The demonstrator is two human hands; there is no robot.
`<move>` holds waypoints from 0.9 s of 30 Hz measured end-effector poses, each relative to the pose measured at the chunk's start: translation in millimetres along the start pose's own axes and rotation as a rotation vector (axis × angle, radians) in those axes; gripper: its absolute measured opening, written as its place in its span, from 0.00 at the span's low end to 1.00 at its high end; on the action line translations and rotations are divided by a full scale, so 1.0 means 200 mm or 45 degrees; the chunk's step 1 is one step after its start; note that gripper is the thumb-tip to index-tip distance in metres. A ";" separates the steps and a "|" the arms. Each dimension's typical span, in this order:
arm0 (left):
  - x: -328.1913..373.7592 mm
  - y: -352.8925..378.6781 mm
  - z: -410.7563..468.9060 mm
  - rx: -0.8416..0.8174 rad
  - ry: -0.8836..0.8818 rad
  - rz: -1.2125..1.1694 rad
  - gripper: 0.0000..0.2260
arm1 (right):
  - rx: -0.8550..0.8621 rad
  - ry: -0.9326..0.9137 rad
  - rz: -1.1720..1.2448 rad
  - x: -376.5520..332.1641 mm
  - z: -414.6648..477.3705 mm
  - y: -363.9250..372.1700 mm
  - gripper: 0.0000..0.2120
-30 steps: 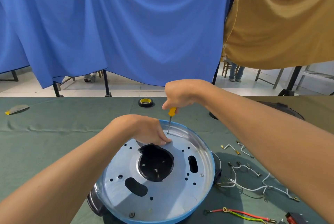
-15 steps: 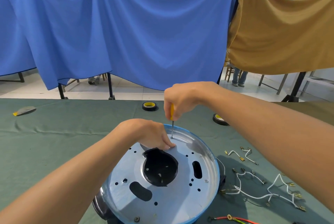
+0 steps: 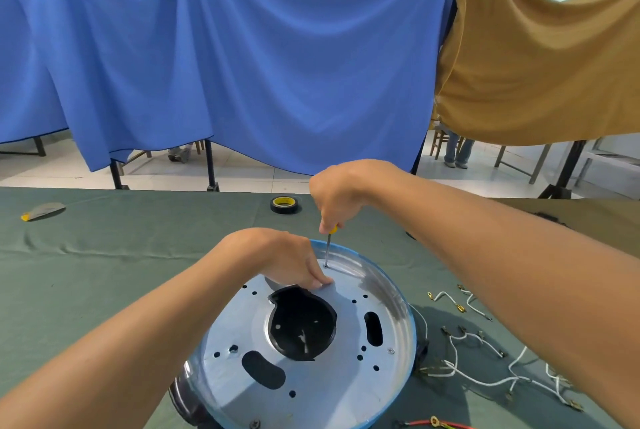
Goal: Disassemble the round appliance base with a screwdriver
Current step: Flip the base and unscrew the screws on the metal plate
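Green cloth covered the single table point(image 3: 104, 272). On it the round appliance base point(image 3: 339, 376) lay flat at near centre, presumably to turn its fasteners towards the tool. Its metal plate showed one black central opening and two oblong slots. Loose white wires point(image 3: 464, 373), too tangled to count, lay beside it on the right.

Two hands worked at the far rim. The left hand point(image 3: 280, 259) pressed bent fingertips onto the plate, apparently to steady the base; whether it pinched anything could not be told. The right hand point(image 3: 337, 196) was wrapped around the yellow handle of the one screwdriver point(image 3: 327, 250), which stood nearly upright, probably for square engagement. One tape roll point(image 3: 285, 204) sat beyond.

Three screws were countable: the driven screw point(image 3: 326, 266) under the tip, a near-rim screw point(image 3: 255, 423), and a small screw point(image 3: 391, 351).
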State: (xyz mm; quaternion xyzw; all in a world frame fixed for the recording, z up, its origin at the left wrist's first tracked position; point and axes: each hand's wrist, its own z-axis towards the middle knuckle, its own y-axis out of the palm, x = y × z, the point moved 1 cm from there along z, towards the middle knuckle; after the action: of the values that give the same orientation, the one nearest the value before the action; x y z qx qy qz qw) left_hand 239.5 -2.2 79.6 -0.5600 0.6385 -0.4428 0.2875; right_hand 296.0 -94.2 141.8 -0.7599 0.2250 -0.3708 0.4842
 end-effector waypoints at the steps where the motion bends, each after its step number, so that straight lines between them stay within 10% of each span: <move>1: 0.00 0.00 0.00 0.000 -0.004 -0.007 0.15 | 0.028 -0.021 -0.054 -0.01 0.01 0.00 0.16; 11: -0.02 0.01 0.00 -0.001 0.007 -0.020 0.15 | 0.116 0.040 0.232 0.03 0.00 0.00 0.29; 20: -0.01 0.00 -0.01 -0.004 0.010 -0.009 0.16 | 0.167 0.041 0.340 0.07 0.01 0.03 0.09; 27: 0.00 0.01 -0.02 -0.002 0.016 0.013 0.16 | 0.232 0.182 0.341 0.07 0.02 0.06 0.24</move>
State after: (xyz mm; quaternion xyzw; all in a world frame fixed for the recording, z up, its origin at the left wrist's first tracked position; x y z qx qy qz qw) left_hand 235.0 -1.7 80.4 -0.5543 0.6435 -0.4443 0.2852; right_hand 308.0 -106.4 134.7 -0.6477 0.3235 -0.3748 0.5791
